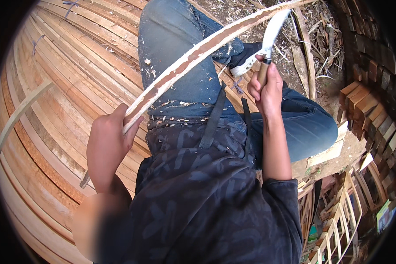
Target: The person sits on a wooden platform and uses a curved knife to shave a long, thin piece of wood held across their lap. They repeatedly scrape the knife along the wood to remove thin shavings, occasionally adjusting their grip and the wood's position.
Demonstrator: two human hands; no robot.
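My left hand [112, 136] is closed round the near end of a long wooden strip [193, 56]. The strip slants up and to the right across my thigh; a brown band runs along its pale face. In my right hand [268, 90] is the wooden handle of a knife with a broad, curved, bright blade [275, 33]. The blade points upward, its tip close to the far part of the strip; whether they touch I cannot tell. Small wood chips lie on my jeans [174, 66] and in my lap.
Many long wooden strips [61, 83] lie side by side on the left, with a short curved piece [24, 110] on them. Shavings [325, 48] litter the ground ahead. Stacked wood blocks [365, 105] stand at right, above a slatted wooden frame [339, 224].
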